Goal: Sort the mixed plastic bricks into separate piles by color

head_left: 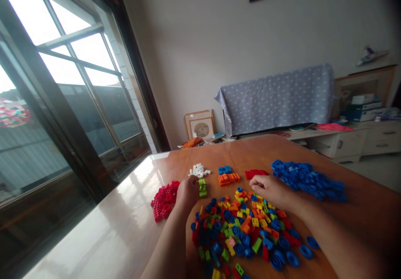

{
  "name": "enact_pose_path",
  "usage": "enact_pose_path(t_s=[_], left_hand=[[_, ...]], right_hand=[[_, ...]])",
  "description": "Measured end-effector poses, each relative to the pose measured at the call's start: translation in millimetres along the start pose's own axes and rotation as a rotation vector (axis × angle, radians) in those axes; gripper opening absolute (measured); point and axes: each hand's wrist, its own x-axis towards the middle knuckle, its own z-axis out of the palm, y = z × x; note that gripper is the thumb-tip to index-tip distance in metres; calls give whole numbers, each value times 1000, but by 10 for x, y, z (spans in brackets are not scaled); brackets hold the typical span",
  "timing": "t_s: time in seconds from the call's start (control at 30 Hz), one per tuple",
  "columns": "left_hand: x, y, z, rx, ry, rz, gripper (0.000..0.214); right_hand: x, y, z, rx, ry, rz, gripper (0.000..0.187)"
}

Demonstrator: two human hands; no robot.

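Observation:
My left hand point(187, 188) rests at the left edge of a short row of lime-green toy bricks point(203, 188). Its fingers curl inward, and whatever they pinch is hidden behind the hand. Over the far right side of a mixed heap of small building bricks point(233, 224), my right hand point(266, 185) is closed with bent fingers, just in front of a row of red bricks point(256, 173). I cannot make out what lies in its fingertips. Blue round pieces, yellow, orange, green and red bricks fill the heap between my forearms.
Crimson bricks point(164, 199) lie left of my left hand, white bricks point(199, 170) beyond it. Rows of blue bricks point(224, 169) and orange bricks point(228, 179) sit mid-table. A large blue pile point(307, 178) spreads at right on the wooden table point(125, 229).

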Motion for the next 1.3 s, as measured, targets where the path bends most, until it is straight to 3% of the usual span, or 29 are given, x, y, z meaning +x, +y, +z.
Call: enact_pose_path(t_s=[0.3,0.6,0.77,0.97,1.13,1.3], left_hand=[[-155,467,108,-106,-246,217,23],[-358,805,98,-147,-467,423,26],[-416,880,104,-122,-522,478,31],[-464,920,129,-101,-538,513,48],[-447,917,196,-99,-531,521,31],[-399,905,214,-115,-524,508,18]], right_hand=[[24,123,-8,-74,11,65,14],[-64,96,-279,-216,-82,186,11],[-121,8,-244,-215,-182,307,12],[-121,-213,-124,-195,-156,179,13],[-127,-353,-7,-55,-178,68,19],[-95,-307,122,184,-205,2,21]])
